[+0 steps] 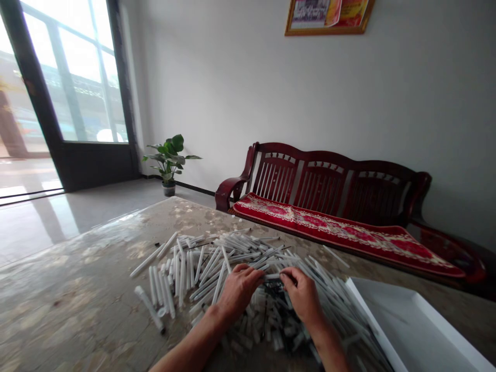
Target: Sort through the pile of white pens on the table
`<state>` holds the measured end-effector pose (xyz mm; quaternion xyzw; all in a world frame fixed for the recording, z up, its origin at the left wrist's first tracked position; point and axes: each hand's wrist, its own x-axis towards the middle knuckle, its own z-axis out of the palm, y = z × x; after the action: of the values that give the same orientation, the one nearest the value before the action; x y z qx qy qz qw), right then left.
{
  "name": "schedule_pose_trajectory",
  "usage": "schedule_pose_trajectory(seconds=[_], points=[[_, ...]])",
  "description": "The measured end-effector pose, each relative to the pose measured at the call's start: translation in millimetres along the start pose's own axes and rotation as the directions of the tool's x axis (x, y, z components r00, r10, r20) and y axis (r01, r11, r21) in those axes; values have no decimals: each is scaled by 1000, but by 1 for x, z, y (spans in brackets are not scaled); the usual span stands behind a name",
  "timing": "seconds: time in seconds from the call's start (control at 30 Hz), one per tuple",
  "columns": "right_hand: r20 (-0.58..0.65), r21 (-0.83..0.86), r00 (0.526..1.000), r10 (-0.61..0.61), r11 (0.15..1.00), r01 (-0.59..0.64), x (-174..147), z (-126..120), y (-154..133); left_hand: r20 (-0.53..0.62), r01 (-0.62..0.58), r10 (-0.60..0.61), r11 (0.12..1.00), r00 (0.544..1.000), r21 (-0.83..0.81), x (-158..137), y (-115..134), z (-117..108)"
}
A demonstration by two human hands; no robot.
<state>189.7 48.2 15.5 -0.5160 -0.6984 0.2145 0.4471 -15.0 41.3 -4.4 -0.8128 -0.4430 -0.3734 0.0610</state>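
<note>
My left hand (pixel 241 287) is closed on one end of a slim white pen (pixel 272 277), which lies level above the pile. At its other end, the fingertips of my right hand (pixel 301 289) pinch it. White pen barrels (pixel 209 268) lie heaped beyond and to the left of my hands. Beneath and between my wrists sits a mound of short translucent caps (pixel 251 323), with dark pieces (pixel 284 315) mixed in. More long white barrels (pixel 329 284) fan out to the right of my right hand. The near caps are blurred.
A shallow white box (pixel 422 330) stands at the right of the patterned table (pixel 77 289). Past the table is a dark red wooden bench (pixel 329 181) with a red floral cushion (pixel 318 222). A potted plant (pixel 168 160) stands by the glass door (pixel 81 77).
</note>
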Motion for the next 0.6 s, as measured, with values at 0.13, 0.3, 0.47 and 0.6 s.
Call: schedule_pose_trajectory(seconds=[0.13,0.3,0.47,0.6], points=[[-46,-86,998,-48,995,44,-2,1,-3,-13,-18,18,1000,1000,18,0,1,0],[-56,-115,997,-53,992,46,-3,-1,-3,-35,-39,40,999,999,36,0,-1,-1],[-155,-48,988,-16,999,8,4,-16,4,-80,45,-40,997,996,60,-3,-5,-5],[-242,22,968,67,998,-63,11,-38,6,-139,148,-137,986,981,74,-5,-8,-6]])
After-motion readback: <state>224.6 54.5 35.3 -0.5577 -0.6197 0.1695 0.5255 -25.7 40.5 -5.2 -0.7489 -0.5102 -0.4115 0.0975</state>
